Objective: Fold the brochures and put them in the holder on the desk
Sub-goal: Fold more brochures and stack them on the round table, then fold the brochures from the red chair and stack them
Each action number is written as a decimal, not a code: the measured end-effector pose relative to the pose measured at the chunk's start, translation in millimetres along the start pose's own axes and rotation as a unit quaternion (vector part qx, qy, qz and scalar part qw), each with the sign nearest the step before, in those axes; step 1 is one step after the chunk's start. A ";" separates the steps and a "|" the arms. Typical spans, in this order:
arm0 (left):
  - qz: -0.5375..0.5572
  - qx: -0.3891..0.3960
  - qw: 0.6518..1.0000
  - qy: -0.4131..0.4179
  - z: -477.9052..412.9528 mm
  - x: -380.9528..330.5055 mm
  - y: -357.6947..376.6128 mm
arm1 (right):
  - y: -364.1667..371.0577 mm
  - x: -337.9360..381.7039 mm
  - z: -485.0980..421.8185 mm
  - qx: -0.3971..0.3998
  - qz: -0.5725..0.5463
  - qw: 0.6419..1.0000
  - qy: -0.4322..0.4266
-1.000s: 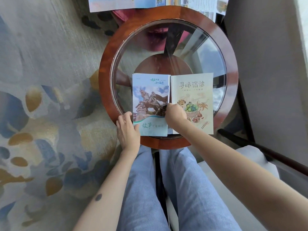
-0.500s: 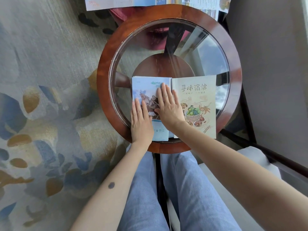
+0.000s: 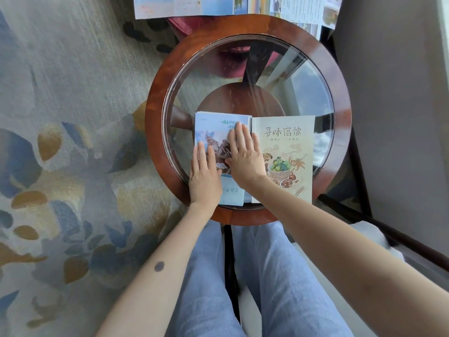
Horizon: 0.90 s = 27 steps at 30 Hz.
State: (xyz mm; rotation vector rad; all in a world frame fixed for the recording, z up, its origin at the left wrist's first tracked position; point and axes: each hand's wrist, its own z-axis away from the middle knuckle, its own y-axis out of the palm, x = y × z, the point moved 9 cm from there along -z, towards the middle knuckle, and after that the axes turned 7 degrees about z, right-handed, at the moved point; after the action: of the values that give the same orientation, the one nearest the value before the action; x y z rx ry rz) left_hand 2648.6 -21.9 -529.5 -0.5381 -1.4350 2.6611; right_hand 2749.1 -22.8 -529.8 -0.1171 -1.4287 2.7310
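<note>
Blue brochure (image 3: 213, 132) is lying at the near edge of the table (image 3: 155, 113), just beside the beige brochure (image 3: 289, 139). I am pressing it with left hand (image 3: 205, 173) and right hand (image 3: 244, 156), both flat. Sheets (image 3: 218, 6) are waiting; holder unseen.

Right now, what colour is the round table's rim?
Table rim: glossy reddish-brown wood; the head view shows it best.

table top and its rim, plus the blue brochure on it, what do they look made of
Table top: clear glass, glossy. The base below shows through it, and it carries bright reflections.
Rim: reddish-brown wood, probably varnished, with mottled grain and a soft sheen.
Blue brochure: printed paper, folded in thin layers whose edges show along the top. Whether the finish is coated or matte is hard to judge.
</note>
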 end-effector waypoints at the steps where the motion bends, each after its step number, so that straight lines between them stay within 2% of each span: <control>1: 0.002 0.005 1.000 -0.001 -1.0 -1.1 -4.6 | -5.7 -1.1 -0.8 0.006 0.000 1.000 -0.004; 6: 0.008 0.015 1.000 0.006 -6.0 -1.6 -49.5 | -53.9 -11.3 -5.2 0.049 -0.073 0.996 -0.023; 12: 0.044 -0.053 0.998 -0.011 11.2 16.4 -158.8 | -166.7 -5.9 16.0 -0.055 -0.078 0.995 -0.024; 15: 0.084 -0.132 0.988 -0.011 27.6 36.2 -236.4 | -233.7 19.5 38.3 -0.134 -0.017 0.988 -0.072; 20: 0.104 -0.278 0.952 0.081 86.0 68.5 -373.8 | -343.4 69.0 90.6 -0.277 0.035 0.954 -0.114; 23: 0.102 -0.364 0.917 0.124 133.0 90.7 -444.2 | -391.9 100.3 114.9 -0.320 0.030 0.940 -0.111; 27: 0.071 -0.435 0.883 0.164 172.1 116.9 -508.4 | -446.1 141.0 129.5 -0.379 0.007 0.919 -0.109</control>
State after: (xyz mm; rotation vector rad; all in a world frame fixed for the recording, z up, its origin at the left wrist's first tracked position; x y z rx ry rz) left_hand 2429.3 152.6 -57.1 -1.1065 -2.4673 1.7137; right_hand 2603.5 137.5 -95.4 0.1537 -2.4704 2.0767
